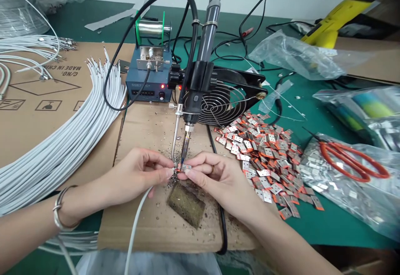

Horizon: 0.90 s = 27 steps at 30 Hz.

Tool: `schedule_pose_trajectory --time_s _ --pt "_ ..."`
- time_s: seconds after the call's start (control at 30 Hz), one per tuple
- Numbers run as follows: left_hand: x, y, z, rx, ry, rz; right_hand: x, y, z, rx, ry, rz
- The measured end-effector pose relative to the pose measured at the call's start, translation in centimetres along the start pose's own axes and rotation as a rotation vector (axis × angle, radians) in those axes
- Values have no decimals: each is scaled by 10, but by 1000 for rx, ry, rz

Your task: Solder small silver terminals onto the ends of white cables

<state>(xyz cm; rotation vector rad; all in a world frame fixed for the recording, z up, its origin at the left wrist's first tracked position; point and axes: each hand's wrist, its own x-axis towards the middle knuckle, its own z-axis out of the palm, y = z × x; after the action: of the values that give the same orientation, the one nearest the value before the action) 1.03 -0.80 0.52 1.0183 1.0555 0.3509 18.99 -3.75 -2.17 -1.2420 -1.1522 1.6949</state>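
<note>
Between thumb and fingers, my left hand [146, 168] pinches the end of a white cable [136, 221], which hangs down toward the front edge. My right hand [215, 173] grips a small metal USB connector [186, 167] by its side. Cable end and connector meet under the tip of a soldering iron [185, 148] held in a stand. A thin metal solder feed tube [175, 137] comes down beside the tip. The exact contact point is small and partly covered by my fingers. Just below lies a worn brown sponge [186, 204].
Left, a thick bundle of white cables [78, 135] lies on cardboard. Behind stand a blue solder feeder [148, 77] with a solder spool [150, 29] and a black fan [218, 100]. Right are piled orange-and-metal connectors [271, 158], orange-handled scissors [353, 162] and plastic bags [343, 191].
</note>
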Motion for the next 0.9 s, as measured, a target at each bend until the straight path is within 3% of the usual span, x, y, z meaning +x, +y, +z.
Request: schedule_pose_trajectory --time_s 0.9 --pt "-1 -4 -3 93 -27 63 1 0 -1 58 -4 -11"
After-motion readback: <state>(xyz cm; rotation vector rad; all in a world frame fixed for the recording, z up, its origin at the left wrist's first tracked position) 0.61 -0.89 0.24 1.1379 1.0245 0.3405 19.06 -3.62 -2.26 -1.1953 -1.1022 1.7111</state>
